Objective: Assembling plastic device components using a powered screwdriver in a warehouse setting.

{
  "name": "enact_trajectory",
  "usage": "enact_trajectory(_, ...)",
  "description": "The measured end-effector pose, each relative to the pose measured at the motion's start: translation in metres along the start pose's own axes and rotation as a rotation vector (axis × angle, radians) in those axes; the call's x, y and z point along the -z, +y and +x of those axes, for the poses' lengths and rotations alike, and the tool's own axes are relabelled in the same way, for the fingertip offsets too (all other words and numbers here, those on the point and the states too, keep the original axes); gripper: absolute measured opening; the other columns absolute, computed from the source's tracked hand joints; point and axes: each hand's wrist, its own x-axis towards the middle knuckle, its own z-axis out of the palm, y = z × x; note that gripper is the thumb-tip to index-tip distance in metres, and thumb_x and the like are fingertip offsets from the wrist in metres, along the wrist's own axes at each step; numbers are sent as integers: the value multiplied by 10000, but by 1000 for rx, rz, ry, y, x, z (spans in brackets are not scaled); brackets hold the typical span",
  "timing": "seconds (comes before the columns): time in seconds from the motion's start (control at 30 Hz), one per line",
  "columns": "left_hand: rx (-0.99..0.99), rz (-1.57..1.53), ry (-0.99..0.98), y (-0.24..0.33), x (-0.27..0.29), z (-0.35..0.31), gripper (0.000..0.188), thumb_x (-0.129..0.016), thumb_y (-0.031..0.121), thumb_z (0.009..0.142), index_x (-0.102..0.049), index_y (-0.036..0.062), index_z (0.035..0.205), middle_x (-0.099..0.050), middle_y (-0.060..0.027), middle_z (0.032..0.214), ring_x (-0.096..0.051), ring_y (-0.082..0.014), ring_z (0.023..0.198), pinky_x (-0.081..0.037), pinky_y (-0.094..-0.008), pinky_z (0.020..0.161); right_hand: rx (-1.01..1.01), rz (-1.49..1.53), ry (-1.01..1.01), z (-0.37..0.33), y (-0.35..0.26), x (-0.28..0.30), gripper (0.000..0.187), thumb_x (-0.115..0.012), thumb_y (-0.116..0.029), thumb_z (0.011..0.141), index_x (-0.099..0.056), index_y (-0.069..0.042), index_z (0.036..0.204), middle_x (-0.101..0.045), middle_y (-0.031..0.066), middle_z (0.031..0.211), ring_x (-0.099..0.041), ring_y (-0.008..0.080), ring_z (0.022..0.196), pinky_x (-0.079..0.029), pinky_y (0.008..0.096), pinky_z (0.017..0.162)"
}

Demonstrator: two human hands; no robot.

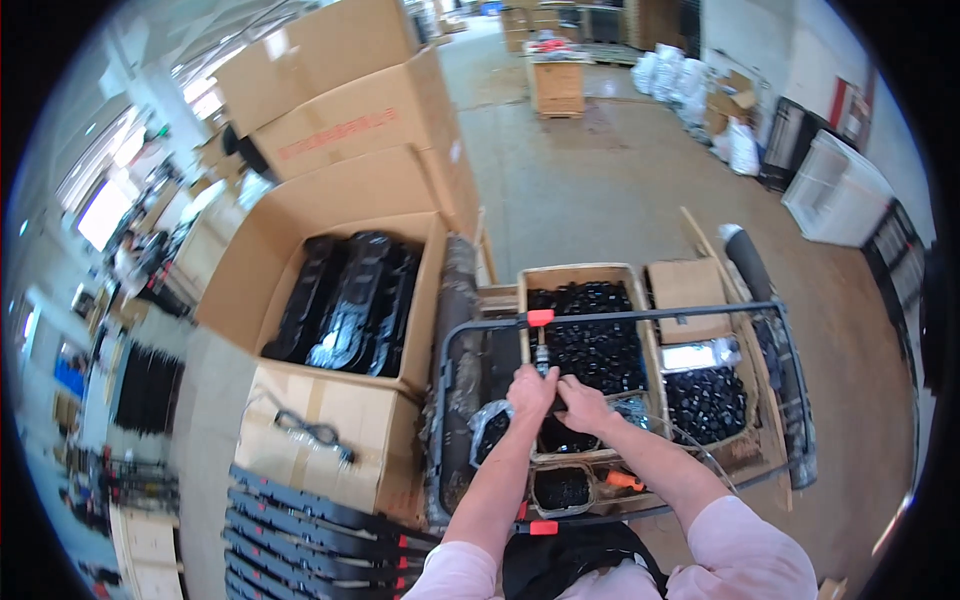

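Note:
My left hand point(531, 390) is closed around a slim driver-like tool point(542, 358), whose metal shaft points away from me. The tool's tip is near a red clip point(540, 318) on the far bar of a black rectangular frame point(660, 313). My right hand point(585, 406) is close against the left, its fingers curled; what they hold, if anything, is hidden. The frame lies across a bench of open bins, and another red clip point(543, 527) sits on its near bar. Beneath the hands is a bin of small black parts point(568, 437).
Larger bins of black parts point(590, 345) stand beyond and to the right point(706, 405). An orange-handled tool point(625, 481) lies near me. At left are an open carton point(425, 300) of black mouldings point(350, 300) and stacked black frames point(300, 545). Tall cartons point(350, 110) rise behind.

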Motion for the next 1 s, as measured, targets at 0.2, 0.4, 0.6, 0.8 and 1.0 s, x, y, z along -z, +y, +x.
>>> enact_trajectory(0.2, 5, -143, 34, -12, 25, -55, 678, -723, 616, 871, -682, -5, 1139, -728, -283, 1127, -705, -453, 1100, -558, -514, 954, 4, 45, -28, -42, -37, 13, 656, -821, -182, 752, -558, -46, 1338, -599, 192, 1266, -642, 423, 1136, -568, 497, 938)
enact_trajectory(0.4, 61, -726, -27, -18, 78, -204, 637, -702, 555, 959, -646, -42, 1174, -746, -268, 1058, -736, -399, 1012, -561, -474, 876, 226, 38, 121, -151, -127, 78, 724, -818, -76, 715, -550, 7, 1383, -601, 200, 1311, -649, 417, 1112, -567, 486, 906)
enact_trajectory(0.6, 146, -676, 119, -76, 59, -392, 440, -783, 378, 945, -641, -20, 1068, -680, -154, 856, -629, -213, 784, -542, -402, 762, 341, 121, -110, -298, -146, 17, 732, -834, -154, 737, -527, 36, 1374, -616, 211, 1138, -676, 384, 1005, -570, 465, 857)
enact_trajectory(0.8, 395, -741, 101, -160, -17, -455, 498, -739, 474, 974, -673, -19, 1004, -701, -123, 841, -651, -213, 791, -538, -399, 765, 226, 113, -329, -361, -157, -48, 746, -817, -225, 779, -490, 2, 1409, -650, 209, 1052, -705, 398, 958, -586, 495, 841)
enact_trajectory(1.0, 365, -695, 10, -175, -9, -440, 469, -703, 468, 1006, -676, 2, 959, -685, -64, 824, -622, -154, 767, -520, -354, 736, 120, 39, -374, -363, -170, -70, 769, -833, -254, 783, -484, 3, 1419, -659, 228, 1122, -699, 421, 1040, -585, 506, 880)
